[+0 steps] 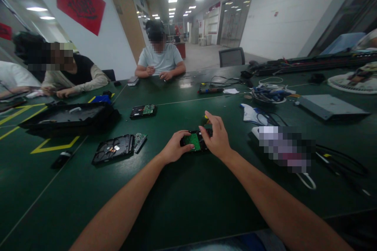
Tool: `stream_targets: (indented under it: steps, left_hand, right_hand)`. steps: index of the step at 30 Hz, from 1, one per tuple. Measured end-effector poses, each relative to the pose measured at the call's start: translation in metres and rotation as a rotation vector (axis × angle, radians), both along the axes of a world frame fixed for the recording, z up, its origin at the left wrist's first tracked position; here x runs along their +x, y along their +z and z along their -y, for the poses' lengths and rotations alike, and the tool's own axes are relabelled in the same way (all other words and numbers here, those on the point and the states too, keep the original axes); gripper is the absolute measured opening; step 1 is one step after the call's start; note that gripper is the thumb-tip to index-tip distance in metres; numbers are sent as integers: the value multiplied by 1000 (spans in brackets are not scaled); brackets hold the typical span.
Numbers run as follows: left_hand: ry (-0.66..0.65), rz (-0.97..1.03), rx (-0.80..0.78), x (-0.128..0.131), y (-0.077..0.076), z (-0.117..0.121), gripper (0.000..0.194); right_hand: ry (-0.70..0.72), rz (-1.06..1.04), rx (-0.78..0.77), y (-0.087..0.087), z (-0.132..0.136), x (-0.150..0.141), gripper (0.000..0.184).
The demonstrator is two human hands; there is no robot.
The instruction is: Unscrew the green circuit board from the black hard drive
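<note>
A hard drive with a green circuit board (193, 141) facing up lies on the table right in front of me. My left hand (178, 147) grips its left side, thumb resting on the board. Over the drive's right end is my right hand (217, 135), its thumb and fingers closed around a short screwdriver with a dark and yellow handle (205, 119). The screwdriver's tip is hidden by the hand and drive. To the left lie another drive casing (113, 149), a loose circuit board (140, 142) beside it, and a further hard drive (143, 111) behind them.
A black tray (70, 117) stands at the left. On the right are a blurred-out white object (282, 149), cables (338, 160), a silver metal box (331, 106) and a bowl of wires (269, 96). Two people (160, 59) sit across the table, with part of another at far left.
</note>
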State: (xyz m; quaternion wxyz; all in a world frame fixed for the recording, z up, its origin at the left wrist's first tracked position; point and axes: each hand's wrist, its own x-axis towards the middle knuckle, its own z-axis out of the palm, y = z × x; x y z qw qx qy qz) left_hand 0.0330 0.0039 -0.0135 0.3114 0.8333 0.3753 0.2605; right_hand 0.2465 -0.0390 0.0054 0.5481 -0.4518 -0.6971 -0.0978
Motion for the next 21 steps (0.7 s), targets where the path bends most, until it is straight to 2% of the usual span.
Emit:
stream_targets:
  steps: [21]
  left_hand:
    - [21, 2, -22, 0, 0, 0, 49]
  right_hand:
    - [4, -23, -12, -2, 0, -1, 63]
